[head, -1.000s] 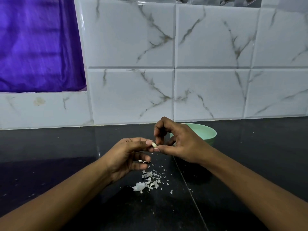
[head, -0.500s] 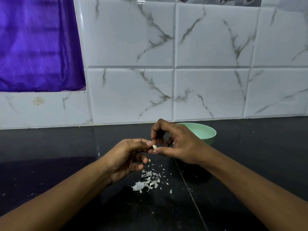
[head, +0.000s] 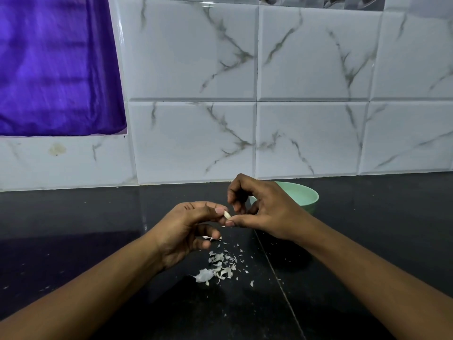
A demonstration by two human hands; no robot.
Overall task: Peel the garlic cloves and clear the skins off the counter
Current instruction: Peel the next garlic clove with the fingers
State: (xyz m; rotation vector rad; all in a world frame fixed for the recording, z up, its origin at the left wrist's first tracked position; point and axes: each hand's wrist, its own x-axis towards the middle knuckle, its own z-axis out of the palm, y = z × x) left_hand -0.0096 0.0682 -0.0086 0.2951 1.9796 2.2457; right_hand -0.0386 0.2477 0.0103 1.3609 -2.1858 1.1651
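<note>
Teamwork: left hand (head: 186, 229) pinched the small pale garlic clove (head: 227, 214) steady so right hand's (head: 266, 212) pinch could peel it.

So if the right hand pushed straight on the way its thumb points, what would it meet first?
The garlic clove: the thumb tip of the right hand seems to be touching it now. Just beyond is the left hand, which pinches the clove.

Dim, cool light; glare streak on upper tile (head: 208, 4); wide-angle bowing at edges; slight softness throughout.
</note>
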